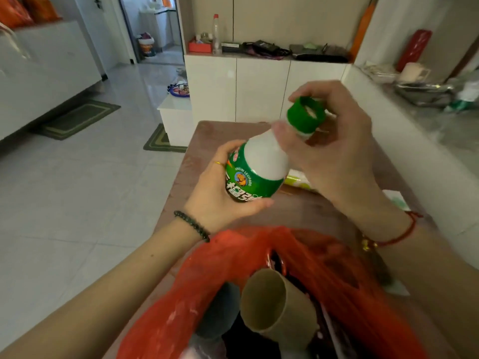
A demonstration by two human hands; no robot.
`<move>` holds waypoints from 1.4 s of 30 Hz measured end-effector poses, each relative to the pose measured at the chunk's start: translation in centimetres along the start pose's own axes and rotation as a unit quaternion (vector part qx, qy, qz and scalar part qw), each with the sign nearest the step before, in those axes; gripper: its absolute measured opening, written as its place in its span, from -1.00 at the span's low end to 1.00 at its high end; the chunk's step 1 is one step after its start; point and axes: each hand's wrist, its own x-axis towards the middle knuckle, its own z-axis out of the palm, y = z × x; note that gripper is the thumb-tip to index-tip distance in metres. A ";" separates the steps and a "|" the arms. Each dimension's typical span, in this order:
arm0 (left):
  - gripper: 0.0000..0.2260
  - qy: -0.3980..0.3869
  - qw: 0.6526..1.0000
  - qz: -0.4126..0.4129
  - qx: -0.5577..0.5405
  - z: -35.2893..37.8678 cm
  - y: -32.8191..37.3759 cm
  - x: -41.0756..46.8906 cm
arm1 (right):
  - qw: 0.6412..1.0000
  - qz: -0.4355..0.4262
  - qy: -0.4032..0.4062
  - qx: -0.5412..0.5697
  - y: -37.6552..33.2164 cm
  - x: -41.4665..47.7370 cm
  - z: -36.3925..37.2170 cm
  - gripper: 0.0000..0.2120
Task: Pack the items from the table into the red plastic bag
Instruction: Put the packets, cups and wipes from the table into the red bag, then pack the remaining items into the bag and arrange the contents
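Glossy plastic bottle [261, 161] gripped in left hand [220, 193]; right hand [337, 154] pinches round green cap [305, 116]

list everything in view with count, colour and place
bottle: 1, white, green label and cap, held above the table
red plastic bag: 1, red, open, table's near end
cardboard tube: 1, brown, in the bag
table: 1, reddish brown, centre
pack: 1, pale green and white, on the table
clear bottle: 1, red cap, on the far cabinet
floor mats: 2, green, floor at left
left grip: 1, bare, holds the bottle's body
right grip: 1, bare, grips the bottle's cap end
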 end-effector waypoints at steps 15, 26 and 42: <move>-0.18 -0.090 0.922 0.089 0.366 -1.9 0.8 -17.9 | 0.912 0.382 0.147 0.003 -7.0 -21.8 -4.3 -0.87; -0.80 -0.030 0.943 -0.325 0.067 -7.4 -3.1 -27.1 | 0.798 0.525 0.238 0.176 -5.6 -27.8 0.7 -0.91; -0.72 0.084 0.919 -0.187 -0.337 -9.0 8.2 -13.8 | 0.735 0.438 -0.107 -0.506 -3.0 -27.9 -8.9 -0.24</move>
